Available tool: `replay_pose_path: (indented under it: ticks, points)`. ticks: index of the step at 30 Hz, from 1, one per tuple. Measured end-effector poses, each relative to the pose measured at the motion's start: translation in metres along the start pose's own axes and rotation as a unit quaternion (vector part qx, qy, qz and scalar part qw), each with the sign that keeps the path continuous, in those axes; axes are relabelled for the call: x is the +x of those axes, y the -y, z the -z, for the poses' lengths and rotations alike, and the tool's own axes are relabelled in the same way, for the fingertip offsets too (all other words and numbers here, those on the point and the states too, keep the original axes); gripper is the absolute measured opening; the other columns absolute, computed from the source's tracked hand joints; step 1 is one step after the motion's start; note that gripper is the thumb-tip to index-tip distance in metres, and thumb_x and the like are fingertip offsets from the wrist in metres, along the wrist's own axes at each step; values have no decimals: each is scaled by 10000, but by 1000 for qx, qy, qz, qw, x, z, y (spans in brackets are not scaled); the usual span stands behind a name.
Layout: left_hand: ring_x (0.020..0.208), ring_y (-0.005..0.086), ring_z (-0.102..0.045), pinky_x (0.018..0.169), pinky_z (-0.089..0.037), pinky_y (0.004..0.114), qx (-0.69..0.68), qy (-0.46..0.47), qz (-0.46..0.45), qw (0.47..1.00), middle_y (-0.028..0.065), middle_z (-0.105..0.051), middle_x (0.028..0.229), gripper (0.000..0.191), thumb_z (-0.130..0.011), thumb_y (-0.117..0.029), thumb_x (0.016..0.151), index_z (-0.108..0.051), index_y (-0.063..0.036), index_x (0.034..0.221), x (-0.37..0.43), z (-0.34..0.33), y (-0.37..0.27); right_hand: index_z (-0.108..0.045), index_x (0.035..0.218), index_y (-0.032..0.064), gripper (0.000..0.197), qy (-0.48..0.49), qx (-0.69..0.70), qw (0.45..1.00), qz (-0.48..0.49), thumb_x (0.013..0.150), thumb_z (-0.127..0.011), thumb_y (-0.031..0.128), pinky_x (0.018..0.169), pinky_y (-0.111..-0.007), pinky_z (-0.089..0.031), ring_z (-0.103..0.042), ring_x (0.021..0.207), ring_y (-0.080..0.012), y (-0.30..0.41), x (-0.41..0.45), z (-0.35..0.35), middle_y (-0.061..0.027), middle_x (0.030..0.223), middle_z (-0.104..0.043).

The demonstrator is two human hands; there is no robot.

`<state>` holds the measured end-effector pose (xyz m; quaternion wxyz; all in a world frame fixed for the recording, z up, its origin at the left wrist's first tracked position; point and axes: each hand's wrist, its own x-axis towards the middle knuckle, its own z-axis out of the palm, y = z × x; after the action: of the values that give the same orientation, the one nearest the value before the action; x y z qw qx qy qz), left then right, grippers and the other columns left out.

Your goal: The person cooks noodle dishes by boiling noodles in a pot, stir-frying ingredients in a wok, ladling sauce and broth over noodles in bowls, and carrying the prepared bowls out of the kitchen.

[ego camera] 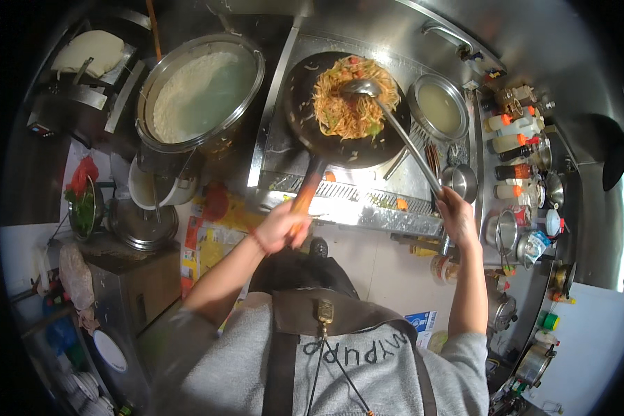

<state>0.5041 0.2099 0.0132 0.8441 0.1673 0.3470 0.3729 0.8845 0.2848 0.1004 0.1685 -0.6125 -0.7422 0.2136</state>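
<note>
A dark wok [302,125] sits over the steel range, and its wooden handle [306,195] is gripped by my left hand [281,226]. Inside lie fried noodles [338,112] mixed with green vegetable pieces and some red bits. My right hand [458,216] is closed around the upper end of a long metal ladle [411,145]. The ladle's bowl [361,87] rests among the noodles, partly covering them. My left hand and the wok handle look slightly blurred.
Left of the wok stands a large steel pot [200,93] of cloudy liquid. A metal basin [441,106] of liquid and a small steel pot [460,182] stand to the right, beside a row of seasoning bottles [512,171]. A slotted drain [353,192] runs along the range's front.
</note>
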Motion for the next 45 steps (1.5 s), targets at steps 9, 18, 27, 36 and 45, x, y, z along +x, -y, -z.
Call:
replay_pose_path:
  ticks: [9, 18, 27, 36, 45]
  points:
    - [454, 164, -502, 383, -380, 308, 8, -9, 19, 1000, 64, -492, 613, 90, -537, -54, 800, -453, -35, 824, 53, -15, -22, -456, 1253, 21, 386, 13, 248, 940, -234, 906, -511, 179, 500, -223, -419, -466, 564, -75, 16, 0, -32, 9, 686, -514]
    - [467, 45, -387, 423, -322, 199, -253, 97, 58, 961, -35, -428, 623, 125, -527, -144, 874, -441, -103, 794, 110, 7, 7, -468, 1187, -74, 373, 20, 36, 997, -71, 832, -549, 7, 813, -281, -459, -606, 930, -199, 28, 1, -45, -149, 976, -636]
    - [431, 82, -408, 396, -355, 253, -124, 47, -89, 987, -12, -391, 560, 117, -520, -58, 844, -408, -90, 835, -29, 12, 59, -465, 1223, 79, 323, 284, 593, 674, -337, 925, -468, 203, 329, -199, -270, -301, 388, -71, 115, -66, -59, -37, 628, -429]
    - [457, 81, -398, 416, -343, 255, -204, -180, -322, 907, -2, -385, 590, 163, -533, -41, 843, -399, -97, 917, -331, 15, 163, -399, 1247, -8, 490, 599, 469, 620, -192, 853, -578, 221, 296, -166, -217, -299, 359, -58, 261, -119, -136, -49, 599, -429]
    - [452, 110, -412, 396, -361, 265, -300, -358, -502, 728, 23, -401, 612, 192, -522, 6, 820, -402, -84, 939, -480, 42, 266, -289, 1329, 28, 467, 819, 349, 371, -264, 931, -445, 216, 319, -170, -308, -367, 415, -48, 463, -187, -259, -37, 708, -406]
